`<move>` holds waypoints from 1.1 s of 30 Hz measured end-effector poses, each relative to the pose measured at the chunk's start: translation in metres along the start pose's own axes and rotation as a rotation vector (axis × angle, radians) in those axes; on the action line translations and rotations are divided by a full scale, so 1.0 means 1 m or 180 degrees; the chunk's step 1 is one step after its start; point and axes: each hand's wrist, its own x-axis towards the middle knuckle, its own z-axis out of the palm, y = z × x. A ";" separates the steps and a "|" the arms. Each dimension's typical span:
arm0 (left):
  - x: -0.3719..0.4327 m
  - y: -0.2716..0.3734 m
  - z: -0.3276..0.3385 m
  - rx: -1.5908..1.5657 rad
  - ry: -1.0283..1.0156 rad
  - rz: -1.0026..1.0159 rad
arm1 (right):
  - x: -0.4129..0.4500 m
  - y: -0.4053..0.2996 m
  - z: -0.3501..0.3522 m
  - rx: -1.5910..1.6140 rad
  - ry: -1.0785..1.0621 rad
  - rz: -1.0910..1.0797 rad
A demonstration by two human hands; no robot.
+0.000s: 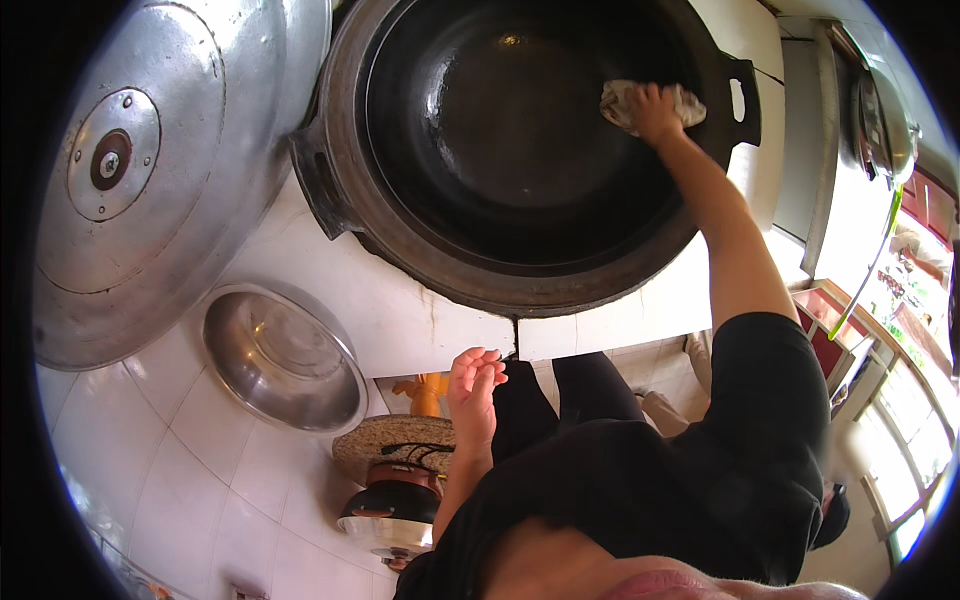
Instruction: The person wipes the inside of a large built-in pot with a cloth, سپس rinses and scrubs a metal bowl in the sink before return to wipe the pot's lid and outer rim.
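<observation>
A very large black wok with two side handles is set in a white tiled stove top. My right hand presses a crumpled, stained cloth on the wok's inner wall, at the right, near the rim. The wok's inside looks dark and shiny. Below the wok's near rim, just off the counter's front edge, my left hand is raised with its fingers loosely curled and apart, holding nothing that I can see.
A big metal lid leans at the left. Beneath it is a steel basin. A lidded pot stands near a speckled round surface at the lower left. Another person's legs show behind me.
</observation>
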 end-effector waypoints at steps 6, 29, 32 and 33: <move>0.007 -0.002 0.001 -0.0118 -0.0266 0.0037 | -0.122 -0.149 -0.055 0.1502 -0.1664 0.0324; 0.005 -0.001 0.022 -0.0172 -0.0361 0.0155 | -0.119 -0.124 -0.044 0.0958 -0.0825 -0.0175; 0.010 -0.003 0.021 -0.0183 -0.0339 0.0148 | -0.134 -0.161 -0.102 0.2468 -0.1452 -0.1003; 0.010 -0.004 0.021 -0.0181 -0.0342 0.0148 | -0.127 -0.152 -0.108 0.2762 -0.1253 -0.1333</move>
